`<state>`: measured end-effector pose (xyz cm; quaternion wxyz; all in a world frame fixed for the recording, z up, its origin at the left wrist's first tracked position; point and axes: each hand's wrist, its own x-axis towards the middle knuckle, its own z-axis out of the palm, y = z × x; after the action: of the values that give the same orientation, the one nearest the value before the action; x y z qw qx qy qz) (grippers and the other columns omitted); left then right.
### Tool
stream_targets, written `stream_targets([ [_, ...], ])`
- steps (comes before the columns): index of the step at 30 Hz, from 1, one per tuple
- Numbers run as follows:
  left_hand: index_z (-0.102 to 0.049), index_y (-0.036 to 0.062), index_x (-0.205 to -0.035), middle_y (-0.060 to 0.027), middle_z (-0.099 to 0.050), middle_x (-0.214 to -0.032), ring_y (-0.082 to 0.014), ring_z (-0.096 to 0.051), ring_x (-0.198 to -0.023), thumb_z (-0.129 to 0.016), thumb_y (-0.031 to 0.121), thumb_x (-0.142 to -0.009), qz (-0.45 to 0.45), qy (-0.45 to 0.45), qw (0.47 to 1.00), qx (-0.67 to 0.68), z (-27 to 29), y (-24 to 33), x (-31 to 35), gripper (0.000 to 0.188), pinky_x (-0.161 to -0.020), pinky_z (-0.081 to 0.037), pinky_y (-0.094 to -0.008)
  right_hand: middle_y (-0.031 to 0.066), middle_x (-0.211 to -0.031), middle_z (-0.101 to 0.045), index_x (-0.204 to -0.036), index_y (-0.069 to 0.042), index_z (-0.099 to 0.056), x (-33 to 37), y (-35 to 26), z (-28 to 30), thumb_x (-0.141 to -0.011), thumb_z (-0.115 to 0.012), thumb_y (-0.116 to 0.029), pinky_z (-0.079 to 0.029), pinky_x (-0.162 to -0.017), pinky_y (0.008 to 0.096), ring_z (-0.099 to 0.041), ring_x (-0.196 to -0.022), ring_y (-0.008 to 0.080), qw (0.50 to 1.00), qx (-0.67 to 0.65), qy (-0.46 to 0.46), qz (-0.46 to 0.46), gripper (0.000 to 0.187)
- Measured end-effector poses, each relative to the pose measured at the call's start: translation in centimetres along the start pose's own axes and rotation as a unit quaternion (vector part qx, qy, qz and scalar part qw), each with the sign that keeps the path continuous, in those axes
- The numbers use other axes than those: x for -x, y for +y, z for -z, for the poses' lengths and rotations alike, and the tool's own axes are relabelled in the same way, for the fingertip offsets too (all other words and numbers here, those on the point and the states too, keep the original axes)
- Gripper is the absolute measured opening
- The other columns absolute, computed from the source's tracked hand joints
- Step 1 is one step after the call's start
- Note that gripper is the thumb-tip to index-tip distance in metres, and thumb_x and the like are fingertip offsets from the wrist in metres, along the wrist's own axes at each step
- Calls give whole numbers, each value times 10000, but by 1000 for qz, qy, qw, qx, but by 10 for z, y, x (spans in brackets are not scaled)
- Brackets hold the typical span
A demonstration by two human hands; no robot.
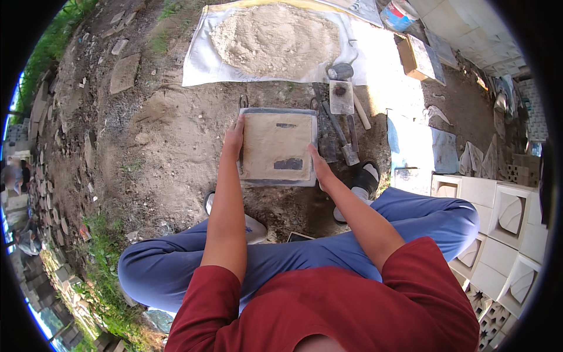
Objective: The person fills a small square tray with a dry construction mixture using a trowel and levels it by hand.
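A square metal mould (240, 158) lies between my hands, with upright loop handles near its far corners. Pale sandy mix (275, 141) covers most of its face; two dark patches show through, a thin one toward the far side and a larger one near the right. My left hand (234, 136) is closed along the mould's left edge. On the opposite edge my right hand (320, 167) grips too, thumb at the rim and the other fingers mostly hidden. Just right of the mould lie a trowel (350, 155) and a light wooden stick (362, 112).
A white sheet (196, 61) beyond the mould carries a wide heap of pale powder (275, 38). A stained plate (341, 105) and a dark rounded lump (340, 71) lie near it. Pale patterned blocks (507, 217) are stacked at right; a bucket (399, 16) stands far right.
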<state>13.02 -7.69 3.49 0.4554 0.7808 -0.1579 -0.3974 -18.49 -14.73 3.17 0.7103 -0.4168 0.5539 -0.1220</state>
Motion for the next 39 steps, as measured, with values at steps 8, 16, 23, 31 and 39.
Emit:
stream_targets([
  [8, -546, -21, -1516, -188, -582, -1520, -303, -541, -1397, -464, 831, -958, 157, -36, 985, 65, 7, -8, 79, 1022, -1177, -376, -398, 193, -1513, -564, -1520, 69, -497, -8, -43, -13, -946, -518, -804, -401, -1137, 408, -531, -1380, 282, 1000, -10, -23, 10, 1045],
  [16, -486, -7, -1565, -179, -546, -1558, -300, -505, -1430, -424, 826, -976, 148, -27, 984, 92, 24, -23, 88, 1021, -1200, -342, -392, 210, -1543, -546, -1525, 33, -525, 0, -62, -38, -937, -357, -890, -370, -1177, 415, -510, -1426, 328, 1000, 24, 14, -1, 1108],
  [23, -456, 2, -1585, -139, -523, -1591, -283, -483, -1446, -352, 748, -1046, 143, -72, 977, 139, -1, -17, 103, 926, -1208, -323, -387, 265, -1516, -552, -1470, 102, -547, -16, -49, -12, -912, -344, -919, -369, -1175, 415, -514, -1428, 366, 993, 92, 70, -2, 1181],
  [31, -446, -14, -1584, -163, -508, -1598, -274, -456, -1471, -350, 719, -1062, 131, -51, 988, 63, 23, -17, 106, 904, -1222, -303, -385, 329, -1436, -592, -1394, 155, -582, 2, -32, -32, -923, -270, -924, -375, -1162, 427, -537, -1394, 414, 990, 98, 97, 4, 1218],
  [39, -477, -16, -1564, -186, -549, -1553, -274, -494, -1434, -349, 712, -1067, 126, -32, 989, 74, 14, -20, 108, 891, -1203, -332, -383, 243, -1486, -575, -1468, 83, -548, -15, -41, -18, -931, -368, -894, -385, -1158, 417, -532, -1401, 342, 998, 40, 49, 17, 1129],
])
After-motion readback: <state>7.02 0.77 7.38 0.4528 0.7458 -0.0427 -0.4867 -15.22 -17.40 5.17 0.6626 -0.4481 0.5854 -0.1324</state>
